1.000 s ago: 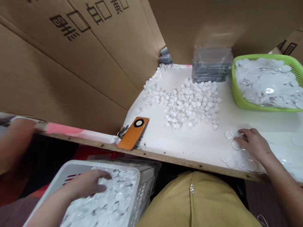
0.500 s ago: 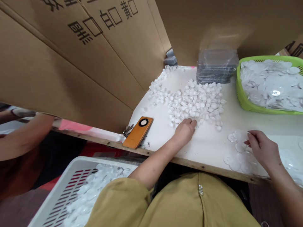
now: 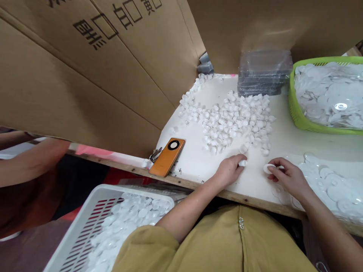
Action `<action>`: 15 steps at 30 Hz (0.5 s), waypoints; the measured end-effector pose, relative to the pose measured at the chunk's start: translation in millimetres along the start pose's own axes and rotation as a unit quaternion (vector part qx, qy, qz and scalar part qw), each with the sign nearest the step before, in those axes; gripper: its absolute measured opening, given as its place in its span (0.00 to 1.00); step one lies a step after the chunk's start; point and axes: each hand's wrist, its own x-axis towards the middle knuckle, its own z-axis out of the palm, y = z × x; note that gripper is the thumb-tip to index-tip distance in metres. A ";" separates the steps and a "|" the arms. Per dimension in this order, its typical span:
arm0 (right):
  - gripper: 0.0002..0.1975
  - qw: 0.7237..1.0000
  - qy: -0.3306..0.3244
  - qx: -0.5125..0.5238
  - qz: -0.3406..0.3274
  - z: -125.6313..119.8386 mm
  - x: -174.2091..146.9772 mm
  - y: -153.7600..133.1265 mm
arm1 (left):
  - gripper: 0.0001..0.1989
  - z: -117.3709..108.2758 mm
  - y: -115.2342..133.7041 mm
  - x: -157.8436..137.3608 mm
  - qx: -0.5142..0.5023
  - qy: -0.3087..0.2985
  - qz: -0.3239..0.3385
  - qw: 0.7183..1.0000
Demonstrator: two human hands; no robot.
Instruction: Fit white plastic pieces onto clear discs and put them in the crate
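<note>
My left hand point(image 3: 230, 169) pinches a small white plastic cap point(image 3: 242, 163) just above the table, near the front of a pile of similar white caps point(image 3: 235, 121). To its right, my right hand point(image 3: 287, 176) grips a thin white plastic disc point(image 3: 269, 168) between thumb and fingers. The cap and the disc are apart, facing each other across a short gap. Several flat translucent discs point(image 3: 334, 185) lie spread on the table to the right of my right hand, some partly hidden by the forearm.
An orange phone point(image 3: 167, 156) lies by keys point(image 3: 155, 154) at the table's front edge. A green basket point(image 3: 297, 113) of discs stands at right, beside stacked clear-wrapped packs point(image 3: 263, 75). A white basket point(image 3: 82, 234) sits below. Cardboard point(image 3: 119, 94) walls the left; another person's arm point(image 3: 34, 160) shows beyond.
My left hand has come away from the pile toward the right with a cap. My right hand has moved left from the loose discs, holding one. The camera view has shifted slightly.
</note>
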 end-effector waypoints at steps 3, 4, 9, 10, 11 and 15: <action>0.17 1.000 -0.004 -0.018 0.005 0.3 -0.2 0.7 | 0.13 -3.9 -1.0 -1.6 -0.020 -0.010 0.009 1.000; 0.17 1.000 -0.004 -0.014 0.008 0.9 -0.6 -0.2 | 0.14 -4.6 -1.2 -1.6 -0.028 -0.006 0.015 0.999; 0.20 0.999 -0.022 0.025 0.032 10.5 0.1 -8.5 | 0.13 1.5 -3.6 3.3 0.049 0.022 0.074 0.996; 0.21 0.998 -0.032 0.031 0.038 13.2 0.9 -9.0 | 0.13 3.3 -4.3 3.9 0.080 0.032 0.079 0.993; 0.21 0.998 -0.041 0.035 0.045 15.6 2.1 -8.8 | 0.13 4.7 -5.2 4.2 0.108 0.046 0.080 0.990; 0.19 0.997 -0.075 0.009 0.035 21.6 8.3 -3.9 | 0.11 4.9 -8.7 2.7 0.128 0.068 0.072 0.987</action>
